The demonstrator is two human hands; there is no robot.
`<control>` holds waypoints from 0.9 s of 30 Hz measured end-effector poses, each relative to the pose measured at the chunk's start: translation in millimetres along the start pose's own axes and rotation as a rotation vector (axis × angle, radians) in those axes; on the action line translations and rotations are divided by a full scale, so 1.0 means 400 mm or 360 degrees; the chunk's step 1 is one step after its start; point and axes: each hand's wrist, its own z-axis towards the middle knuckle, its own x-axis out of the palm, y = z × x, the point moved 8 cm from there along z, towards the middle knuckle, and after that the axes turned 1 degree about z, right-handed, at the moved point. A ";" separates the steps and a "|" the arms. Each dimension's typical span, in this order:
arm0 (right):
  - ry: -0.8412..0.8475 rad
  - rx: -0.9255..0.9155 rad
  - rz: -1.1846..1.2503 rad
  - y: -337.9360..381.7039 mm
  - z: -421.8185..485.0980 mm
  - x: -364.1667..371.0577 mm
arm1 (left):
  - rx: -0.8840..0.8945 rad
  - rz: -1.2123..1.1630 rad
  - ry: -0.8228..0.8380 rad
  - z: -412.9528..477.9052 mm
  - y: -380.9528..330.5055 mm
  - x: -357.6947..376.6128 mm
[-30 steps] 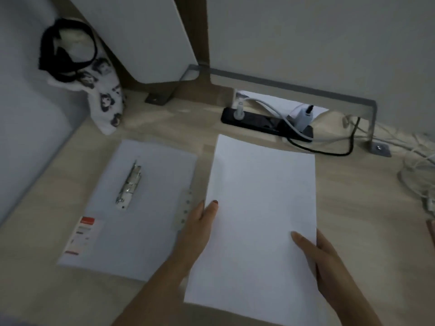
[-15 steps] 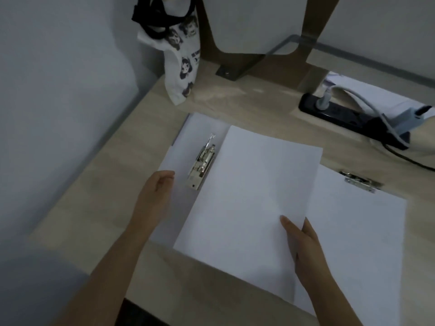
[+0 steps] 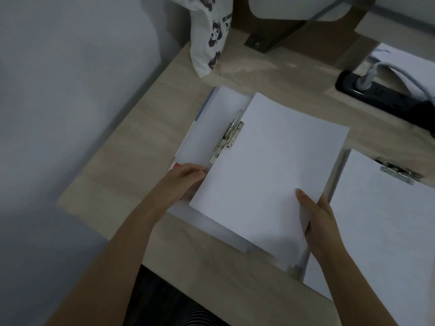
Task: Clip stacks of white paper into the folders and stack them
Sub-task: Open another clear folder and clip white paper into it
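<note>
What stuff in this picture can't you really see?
All in the head view:
Right hand fingers: under the paper stack; only the thumb shows.
Left hand: blurred, so what it grips is unclear.
Red label on the folder: mostly behind the left hand.
Clip: can't tell whether it clamps the paper.
Printed bag: cut off by the top edge.
Power strip: cut off by the right edge.

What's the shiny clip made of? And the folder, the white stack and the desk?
The clip looks like metal: silvery with bright glints. The folder seems thin plastic, pale, smooth and slightly see-through at its near edge, though card is possible. The paper stack is matte white sheets. The desk looks like light wood or wood-print laminate: matte, with grain streaks.
</note>
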 end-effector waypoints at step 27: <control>-0.0067 0.0065 -0.0125 -0.013 -0.004 -0.006 | -0.0092 0.0018 0.0632 -0.062 0.083 0.030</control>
